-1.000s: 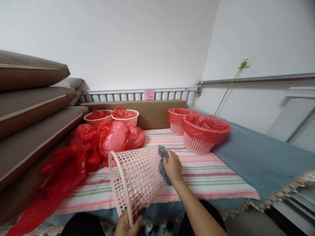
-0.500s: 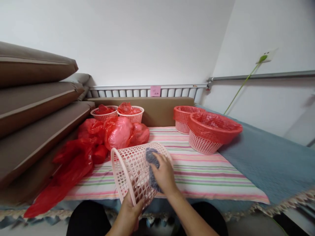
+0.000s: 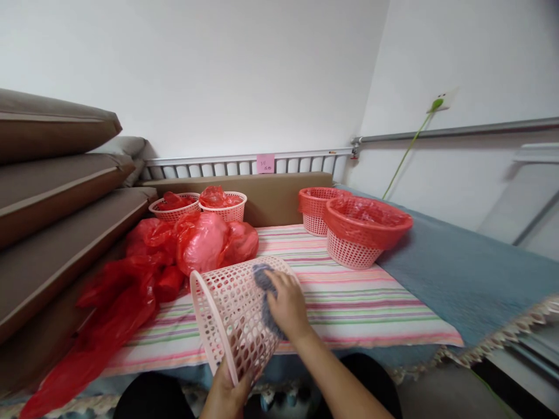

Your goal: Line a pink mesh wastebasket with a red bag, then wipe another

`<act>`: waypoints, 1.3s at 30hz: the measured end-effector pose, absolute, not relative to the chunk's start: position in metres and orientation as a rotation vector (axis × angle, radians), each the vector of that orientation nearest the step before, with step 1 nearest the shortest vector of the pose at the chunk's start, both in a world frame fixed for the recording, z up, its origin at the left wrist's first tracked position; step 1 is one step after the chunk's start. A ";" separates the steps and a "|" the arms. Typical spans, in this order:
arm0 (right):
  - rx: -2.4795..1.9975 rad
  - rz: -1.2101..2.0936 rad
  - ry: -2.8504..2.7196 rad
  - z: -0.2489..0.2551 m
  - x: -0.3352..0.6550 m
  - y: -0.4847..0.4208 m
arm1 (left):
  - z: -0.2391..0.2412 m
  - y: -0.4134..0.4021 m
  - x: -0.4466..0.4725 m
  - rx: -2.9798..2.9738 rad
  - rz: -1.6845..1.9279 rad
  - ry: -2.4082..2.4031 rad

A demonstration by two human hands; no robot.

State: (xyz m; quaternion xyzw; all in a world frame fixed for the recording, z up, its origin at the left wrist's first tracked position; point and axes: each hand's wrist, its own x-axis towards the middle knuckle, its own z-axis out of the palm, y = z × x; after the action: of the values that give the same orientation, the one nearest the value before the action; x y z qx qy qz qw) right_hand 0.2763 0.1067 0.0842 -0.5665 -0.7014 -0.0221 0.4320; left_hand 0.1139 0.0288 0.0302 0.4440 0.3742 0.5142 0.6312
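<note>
A pale pink perforated plastic basket (image 3: 233, 297) lies tipped on its side in front of me, its mouth facing left. My left hand (image 3: 229, 387) grips its rim at the lower front, thumb on one side and fingers partly hidden inside. A grey-blue cloth (image 3: 267, 302) is pressed against the basket's upper side by my right hand (image 3: 288, 305), whose fingers bend over it. Just behind the basket lie crumpled red plastic bags (image 3: 205, 241), one bulging round.
Two baskets lined with red bags (image 3: 356, 250) stand to the right. Two more baskets (image 3: 223, 209) holding red plastic sit at the back left. Stacked brown cushions (image 3: 56, 180) rise on the left. A striped cloth (image 3: 349, 297) covers the surface.
The whole scene has shifted slightly left as my view turned right. My right hand and the cloth remain on the basket's side; my left hand still holds the rim.
</note>
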 end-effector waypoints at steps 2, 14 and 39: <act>-1.564 -0.123 -1.627 0.075 0.305 0.126 | 0.026 0.027 0.118 0.993 1.203 0.835; -1.624 -0.125 -1.540 0.067 0.308 0.123 | 0.014 0.027 0.116 1.014 1.190 0.850; -1.734 -0.148 -1.509 0.068 0.332 0.144 | -0.003 0.031 0.107 1.427 1.076 0.890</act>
State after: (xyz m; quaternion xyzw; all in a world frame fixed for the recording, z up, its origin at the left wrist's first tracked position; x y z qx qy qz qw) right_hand 0.3317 0.1436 0.0681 -0.6877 -0.5983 -0.0586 0.4071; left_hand 0.1065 0.0312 -0.0030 0.6007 0.3748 0.4531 0.5417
